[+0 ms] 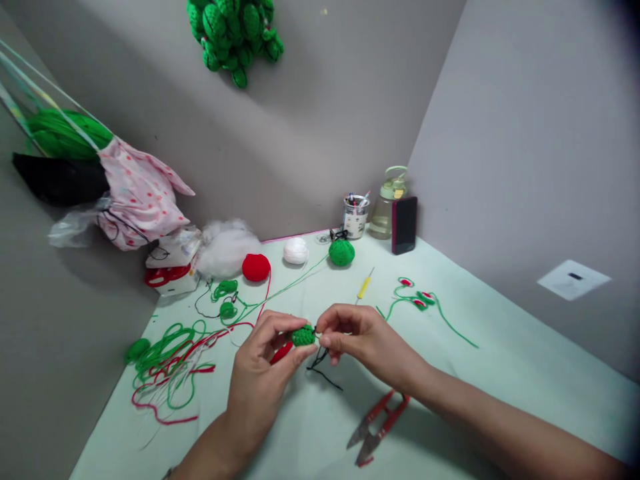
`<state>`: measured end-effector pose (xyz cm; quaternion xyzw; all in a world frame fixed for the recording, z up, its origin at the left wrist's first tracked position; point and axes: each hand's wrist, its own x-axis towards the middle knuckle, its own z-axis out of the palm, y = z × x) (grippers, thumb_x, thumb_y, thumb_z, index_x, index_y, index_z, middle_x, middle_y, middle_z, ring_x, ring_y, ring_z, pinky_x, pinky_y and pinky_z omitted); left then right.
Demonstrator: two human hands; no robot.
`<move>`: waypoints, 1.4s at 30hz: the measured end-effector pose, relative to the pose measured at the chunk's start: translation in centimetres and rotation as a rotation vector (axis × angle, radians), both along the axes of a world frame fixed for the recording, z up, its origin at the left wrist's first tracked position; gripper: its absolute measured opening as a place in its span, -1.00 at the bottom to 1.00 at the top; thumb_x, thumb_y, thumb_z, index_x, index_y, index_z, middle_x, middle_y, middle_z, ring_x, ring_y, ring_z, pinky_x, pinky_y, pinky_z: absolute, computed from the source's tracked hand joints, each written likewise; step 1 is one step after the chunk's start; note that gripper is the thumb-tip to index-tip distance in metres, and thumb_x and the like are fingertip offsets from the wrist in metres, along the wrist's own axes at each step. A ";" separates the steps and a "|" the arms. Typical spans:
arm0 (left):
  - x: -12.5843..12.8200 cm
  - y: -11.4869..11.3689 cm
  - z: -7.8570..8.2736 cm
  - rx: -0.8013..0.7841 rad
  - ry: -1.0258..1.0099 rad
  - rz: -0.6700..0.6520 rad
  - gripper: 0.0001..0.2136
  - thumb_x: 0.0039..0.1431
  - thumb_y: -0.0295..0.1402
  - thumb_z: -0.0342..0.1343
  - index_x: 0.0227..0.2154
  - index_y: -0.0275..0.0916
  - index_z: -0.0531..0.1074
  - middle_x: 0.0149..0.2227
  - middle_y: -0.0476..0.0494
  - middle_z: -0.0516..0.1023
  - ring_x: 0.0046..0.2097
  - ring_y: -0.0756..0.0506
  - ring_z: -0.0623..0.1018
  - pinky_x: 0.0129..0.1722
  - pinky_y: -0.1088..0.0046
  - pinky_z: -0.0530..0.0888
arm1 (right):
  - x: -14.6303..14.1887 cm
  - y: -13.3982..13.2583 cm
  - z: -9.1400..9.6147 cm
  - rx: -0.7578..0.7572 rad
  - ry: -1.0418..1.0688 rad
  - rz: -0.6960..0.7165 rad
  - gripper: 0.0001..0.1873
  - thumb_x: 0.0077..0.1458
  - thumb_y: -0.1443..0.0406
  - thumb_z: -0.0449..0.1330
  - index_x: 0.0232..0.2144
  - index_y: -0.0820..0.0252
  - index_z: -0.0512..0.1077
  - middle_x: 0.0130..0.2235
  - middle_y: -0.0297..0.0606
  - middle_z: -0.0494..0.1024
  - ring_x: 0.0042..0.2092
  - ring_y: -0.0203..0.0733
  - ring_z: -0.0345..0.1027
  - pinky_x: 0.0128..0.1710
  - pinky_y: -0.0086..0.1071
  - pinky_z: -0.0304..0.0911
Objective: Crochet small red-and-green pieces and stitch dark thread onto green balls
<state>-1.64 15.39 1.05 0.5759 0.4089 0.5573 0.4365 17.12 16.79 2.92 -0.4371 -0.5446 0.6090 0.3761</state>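
—Where is the green crocheted piece [303, 336]?
—Centrally, above the table [480, 420], gripped between the thumb and fingertips of the left hand [257, 367].
—The right hand [363, 337]?
—Pinched around black thread [320, 360] (finer detail hidden), just beside the piece. Red-handled snips [389, 421] lie nearer; a green yarn ball [341, 253], beyond.

The head camera looks forward and down over a table [300, 433] close by.

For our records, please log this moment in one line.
left hand: holds green crochet piece; right hand: pinches black thread; snips: on table
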 end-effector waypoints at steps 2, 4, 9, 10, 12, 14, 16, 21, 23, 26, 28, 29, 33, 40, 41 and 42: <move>0.0 0.1 -0.4 0.029 0.043 -0.001 -0.79 0.01 -0.50 0.37 -0.28 -0.11 0.63 -0.27 -0.02 0.55 -0.21 -0.02 0.58 -0.22 0.58 0.54 | -0.1 0.0 -0.1 -0.056 0.058 0.014 -0.85 -0.01 0.32 0.32 -0.35 0.25 0.46 -0.45 -0.39 0.49 -0.46 -0.33 0.42 -0.35 -0.40 0.36; 0.0 0.3 -0.7 0.035 0.074 -0.015 -0.80 0.03 -0.51 0.35 -0.27 -0.12 0.63 -0.27 -0.02 0.55 -0.21 -0.02 0.58 -0.21 0.57 0.54 | -0.1 0.0 0.0 -0.084 0.104 0.035 -0.83 0.02 0.31 0.32 -0.32 0.24 0.44 -0.44 -0.39 0.50 -0.43 -0.30 0.47 -0.30 -0.37 0.41; 0.0 0.6 -1.2 -0.047 0.107 -0.058 -0.82 0.03 -0.49 0.34 -0.28 -0.13 0.61 -0.24 -0.04 0.56 -0.17 -0.05 0.58 -0.18 0.52 0.52 | 0.5 -0.3 0.3 0.212 -0.148 0.028 -0.94 0.23 0.32 0.20 -0.30 0.20 0.42 -0.39 -0.31 0.54 -0.33 -0.24 0.47 -0.25 -0.34 0.37; 0.1 0.6 -1.3 -0.077 0.104 -0.076 -0.79 0.02 -0.49 0.35 -0.26 -0.13 0.60 -0.23 -0.04 0.57 -0.15 -0.06 0.58 -0.14 0.50 0.52 | 0.7 -0.4 0.2 0.361 -0.262 0.014 -0.93 0.26 0.32 0.18 -0.28 0.19 0.44 -0.34 -0.27 0.55 -0.30 -0.23 0.46 -0.24 -0.33 0.35; 0.2 0.5 -1.4 -0.137 0.087 -0.107 -0.73 -0.01 -0.50 0.36 -0.22 -0.13 0.57 -0.20 -0.04 0.59 -0.11 -0.08 0.58 -0.08 0.46 0.51 | 0.9 -0.5 -0.2 0.645 -0.440 0.001 -0.88 0.30 0.33 0.15 -0.25 0.20 0.50 -0.25 -0.20 0.55 -0.26 -0.21 0.43 -0.23 -0.33 0.31; 0.4 0.4 -1.6 -0.163 0.078 -0.132 -0.72 -0.02 -0.50 0.37 -0.22 -0.13 0.55 -0.21 -0.01 0.58 -0.12 -0.08 0.57 -0.05 0.44 0.49 | 0.9 -0.7 -0.4 0.795 -0.513 0.028 -0.85 0.32 0.36 0.13 -0.24 0.21 0.52 -0.24 -0.18 0.53 -0.28 -0.23 0.40 -0.27 -0.36 0.28; 0.6 0.2 -1.8 -0.136 0.096 -0.169 -0.79 0.02 -0.49 0.35 -0.28 -0.14 0.53 -0.26 0.01 0.56 -0.15 -0.07 0.56 -0.08 0.44 0.49 | 1.0 -0.8 -0.1 0.824 -0.521 0.064 -0.83 0.30 0.40 0.13 -0.29 0.22 0.53 -0.30 -0.22 0.50 -0.33 -0.27 0.36 -0.33 -0.40 0.25; 1.3 -0.2 -3.0 -0.072 0.225 -0.315 -0.88 0.10 -0.49 0.31 -0.33 -0.19 0.52 -0.29 -0.04 0.54 -0.19 -0.10 0.55 -0.12 0.38 0.47 | 1.8 -0.9 3.2 0.701 -0.269 -0.191 -0.83 0.24 0.39 0.19 -0.42 0.19 0.46 -0.36 -0.29 0.51 -0.34 -0.31 0.32 -0.36 -0.44 0.22; 1.4 -0.3 -3.4 -0.079 0.243 -0.347 -0.88 0.12 -0.47 0.30 -0.29 -0.20 0.52 -0.27 -0.07 0.53 -0.17 -0.12 0.56 -0.11 0.35 0.48 | 2.4 -0.6 4.2 0.428 -0.099 -0.175 -0.83 0.29 0.29 0.17 -0.38 0.17 0.42 -0.37 -0.31 0.55 -0.48 -0.38 0.27 -0.50 -0.47 0.15; 1.0 0.2 -3.9 -0.038 0.291 -0.325 -0.88 0.15 -0.45 0.28 -0.25 -0.19 0.51 -0.24 -0.10 0.54 -0.15 -0.14 0.55 -0.08 0.32 0.47 | 3.4 0.3 4.9 -0.057 0.073 0.137 -0.70 0.34 0.15 0.09 -0.42 0.15 0.29 -0.63 -0.46 0.40 -0.70 -0.45 -0.02 -0.67 -0.48 -0.09; 0.4 0.7 -4.0 0.019 0.359 -0.305 -0.89 0.16 -0.46 0.25 -0.24 -0.18 0.51 -0.23 -0.12 0.55 -0.16 -0.14 0.54 -0.10 0.32 0.47 | 4.7 0.9 5.6 -0.106 0.124 0.118 -0.65 0.32 0.14 0.14 -0.48 0.13 0.23 -0.72 -0.60 0.10 -0.68 -0.48 -0.24 -0.67 -0.49 -0.20; 0.1 1.0 -4.0 0.042 0.398 -0.304 -0.89 0.17 -0.48 0.22 -0.25 -0.17 0.51 -0.23 -0.12 0.55 -0.17 -0.14 0.53 -0.12 0.32 0.47 | 5.6 1.1 6.1 -0.038 0.139 0.012 -0.65 0.30 0.16 0.17 -0.49 0.13 0.21 -0.69 -0.62 -0.02 -0.64 -0.48 -0.32 -0.64 -0.48 -0.25; -0.8 2.0 -3.2 -0.009 0.389 -0.248 -0.87 0.12 -0.50 0.23 -0.28 -0.17 0.54 -0.24 -0.12 0.57 -0.18 -0.14 0.53 -0.14 0.32 0.46 | 10.1 0.9 9.1 0.427 0.046 -0.419 -0.66 0.39 0.16 0.07 -0.46 0.06 0.30 -0.65 -0.52 -0.03 -0.59 -0.38 -0.36 -0.59 -0.33 -0.27; -1.0 1.8 -0.2 -0.235 -0.019 -0.142 -0.80 -0.01 -0.46 0.38 -0.28 -0.19 0.59 -0.27 -0.06 0.62 -0.28 -0.04 0.55 -0.22 0.45 0.51 | 8.8 -0.9 8.2 0.645 -0.178 -0.387 -0.82 0.37 0.11 0.11 -0.18 -0.04 0.48 -0.46 -0.29 0.49 -0.47 -0.21 0.27 -0.48 -0.29 0.17; -1.0 1.7 0.1 -0.233 -0.041 -0.137 -0.80 -0.02 -0.46 0.38 -0.29 -0.18 0.59 -0.27 -0.06 0.63 -0.29 -0.03 0.55 -0.25 0.47 0.51 | 7.7 -1.1 7.6 0.639 -0.210 -0.342 -0.86 0.35 0.14 0.16 -0.22 -0.03 0.49 -0.43 -0.29 0.51 -0.44 -0.21 0.32 -0.45 -0.30 0.22; -1.0 1.6 0.3 -0.228 -0.054 -0.134 -0.80 -0.03 -0.47 0.39 -0.29 -0.18 0.60 -0.26 -0.06 0.64 -0.30 -0.02 0.56 -0.27 0.49 0.51 | 6.6 -1.3 7.0 0.655 -0.259 -0.285 -0.89 0.32 0.19 0.21 -0.26 -0.01 0.52 -0.39 -0.29 0.54 -0.39 -0.20 0.37 -0.41 -0.32 0.26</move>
